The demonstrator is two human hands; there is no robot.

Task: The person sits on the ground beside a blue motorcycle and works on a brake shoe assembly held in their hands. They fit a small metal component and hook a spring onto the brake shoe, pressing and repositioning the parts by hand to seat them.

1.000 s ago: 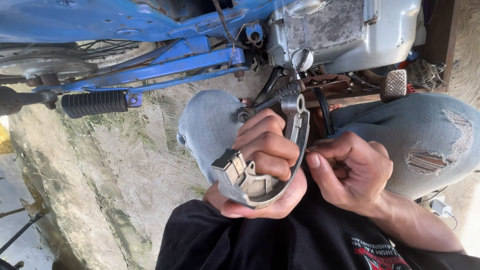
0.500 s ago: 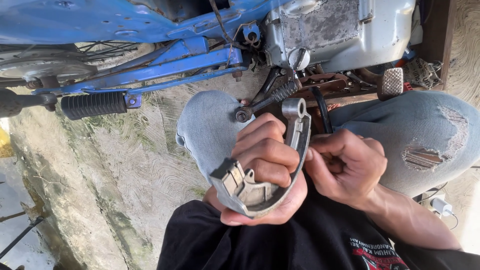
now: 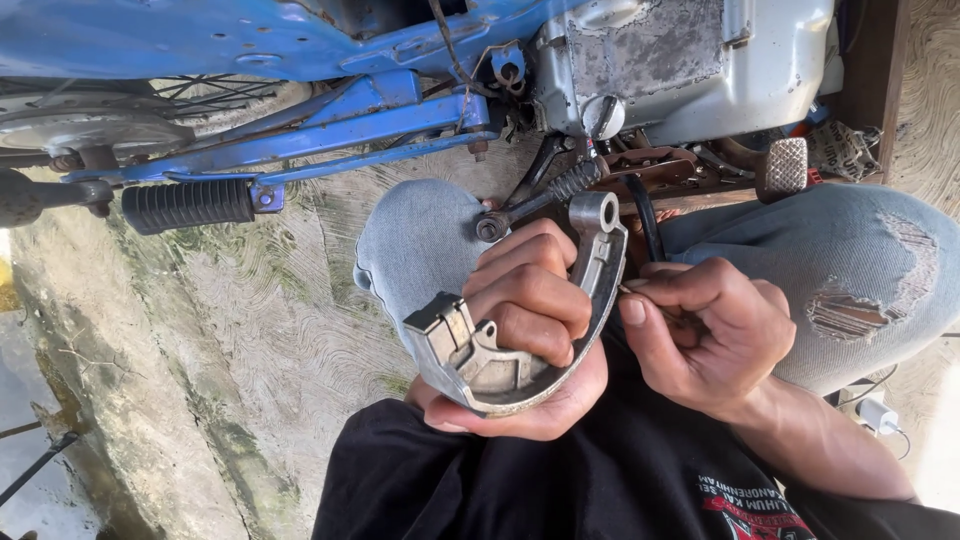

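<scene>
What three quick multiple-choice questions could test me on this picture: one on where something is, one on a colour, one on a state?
1. Where is the curved metal brake shoe?
A. in the left hand
B. on the ground
C. hung on the footpeg

2. What colour is the motorcycle frame?
A. red
B. blue
C. green

3. How is the jeans knee by the right hand?
A. patched
B. whole
C. torn

A: fingers wrap around it. B: the tubes are blue. C: frayed holes show.
</scene>
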